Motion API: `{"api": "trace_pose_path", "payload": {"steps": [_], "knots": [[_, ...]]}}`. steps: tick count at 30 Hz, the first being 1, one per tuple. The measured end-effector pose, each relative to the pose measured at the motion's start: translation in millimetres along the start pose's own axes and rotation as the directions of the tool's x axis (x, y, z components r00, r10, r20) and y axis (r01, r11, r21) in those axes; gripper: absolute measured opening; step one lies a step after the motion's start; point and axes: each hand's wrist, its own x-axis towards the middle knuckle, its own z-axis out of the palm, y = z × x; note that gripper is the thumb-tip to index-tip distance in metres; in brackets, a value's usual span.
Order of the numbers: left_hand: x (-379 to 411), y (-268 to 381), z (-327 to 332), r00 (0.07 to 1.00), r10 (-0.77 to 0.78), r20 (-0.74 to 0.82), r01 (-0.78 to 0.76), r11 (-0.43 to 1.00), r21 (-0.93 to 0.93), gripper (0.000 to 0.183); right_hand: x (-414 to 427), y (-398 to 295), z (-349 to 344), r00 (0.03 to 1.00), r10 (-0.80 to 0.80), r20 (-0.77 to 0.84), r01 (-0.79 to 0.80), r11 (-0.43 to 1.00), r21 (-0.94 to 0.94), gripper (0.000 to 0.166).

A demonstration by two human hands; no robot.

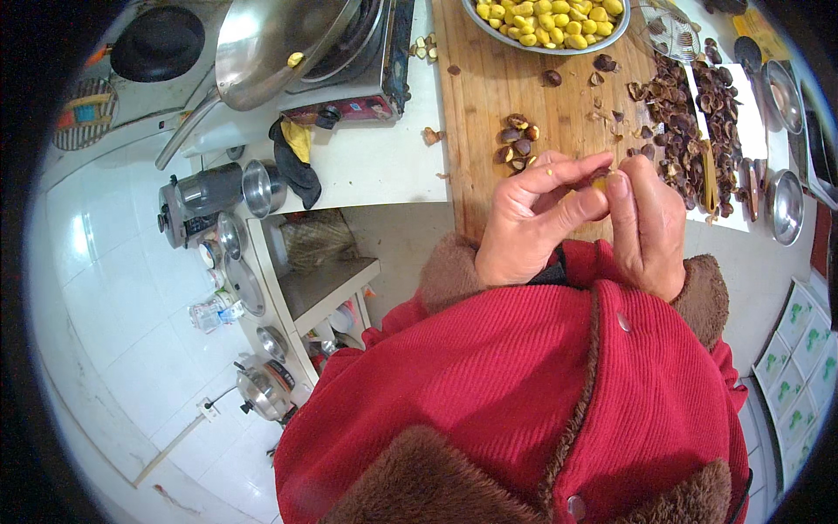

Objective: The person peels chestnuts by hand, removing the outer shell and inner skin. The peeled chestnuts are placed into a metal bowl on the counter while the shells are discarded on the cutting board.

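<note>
My left hand point(540, 219) and my right hand point(645, 223) meet above the near edge of a wooden board point(484, 85). Between their fingertips is a chestnut point(600, 182), partly yellow and partly dark shell; the fingers cover most of it. A small yellow crumb sticks to my left hand. Just beyond that hand lies a small group of chestnuts point(522, 145) with brown shells, some showing yellow flesh. At the board's far side a metal bowl point(556, 50) holds many peeled yellow chestnuts point(546, 23).
Brown shells point(677, 118) are heaped at the right around a knife or spatula with a yellow handle point(709, 177). Metal bowls point(785, 206) stand at the far right. Left of the board are a stove point(347, 98), a tilted wok point(255, 52) and a black-and-yellow cloth item point(294, 157).
</note>
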Motion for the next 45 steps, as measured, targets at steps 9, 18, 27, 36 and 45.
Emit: {"api": "trace_pose_path", "payload": {"steps": [9, 18, 27, 36, 45], "knots": [[-1.4, -2.7, -5.8, 0.996, 0.083, 0.030, -0.085, 0.993, 0.087, 0.036, -4.9, -7.1, 7.1, 0.998, 0.046, -0.030, -0.042, 0.993, 0.108, 0.011], [-1.4, -0.3, -3.4, 0.996, -0.091, -0.005, 0.090, 0.987, -0.136, 0.027, -6.3, -8.6, 12.4, 0.975, 0.224, -0.006, -0.216, 0.948, 0.234, 0.016], [1.9, 1.2, -8.0, 0.994, -0.086, 0.073, 0.101, 0.968, -0.229, 0.031, -1.7, -6.4, -2.3, 0.997, 0.068, 0.042, -0.072, 0.993, 0.089, 0.024], [-2.8, 1.6, -8.4, 0.992, -0.104, 0.066, 0.112, 0.985, -0.135, 0.025, -6.4, -9.4, -4.6, 0.992, -0.004, 0.130, 0.019, 0.993, -0.119, 0.012], [-10.8, -2.2, -11.5, 0.994, 0.089, 0.061, -0.093, 0.993, 0.068, 0.025, -7.7, -18.2, -4.1, 0.990, 0.011, 0.140, 0.014, 0.985, -0.171, 0.006]]}}
